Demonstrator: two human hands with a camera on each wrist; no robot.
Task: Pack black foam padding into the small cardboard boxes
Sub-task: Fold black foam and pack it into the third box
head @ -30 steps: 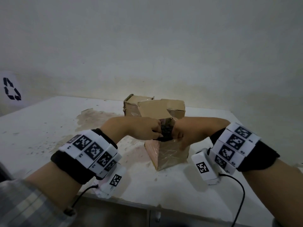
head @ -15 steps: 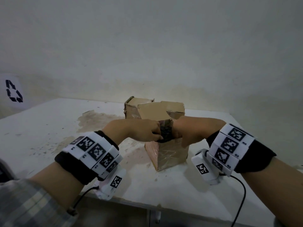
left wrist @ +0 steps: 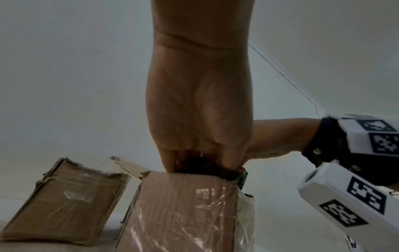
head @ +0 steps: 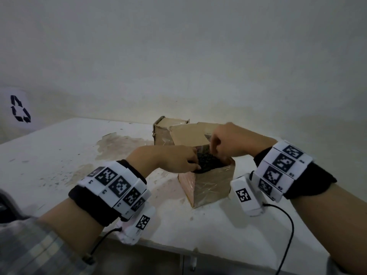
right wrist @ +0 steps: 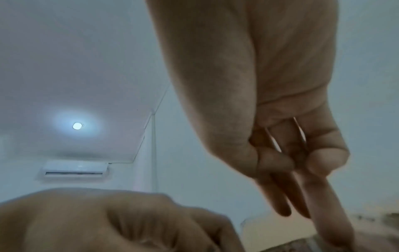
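Observation:
A small cardboard box (head: 210, 187) wrapped in clear tape stands on the white table, its back flap (head: 188, 133) raised. Black foam (head: 207, 162) fills its open top. My left hand (head: 195, 164) reaches in from the left; in the left wrist view its fingers and thumb (left wrist: 200, 166) pinch the foam (left wrist: 215, 172) at the box's (left wrist: 185, 213) rim. My right hand (head: 213, 149) hovers over the far right of the opening with its fingers pointing down. In the right wrist view that hand (right wrist: 302, 204) has straight fingers and holds nothing.
A second small cardboard box (head: 164, 132) stands just behind and left of the first, also shown in the left wrist view as a box (left wrist: 64, 204) at the left. The table (head: 59, 155) is stained near the boxes; its front edge lies under my wrists.
The foam has sunk from above the rim into the box. My right hand let go of it and rose toward the back flap. My left hand stayed on the foam.

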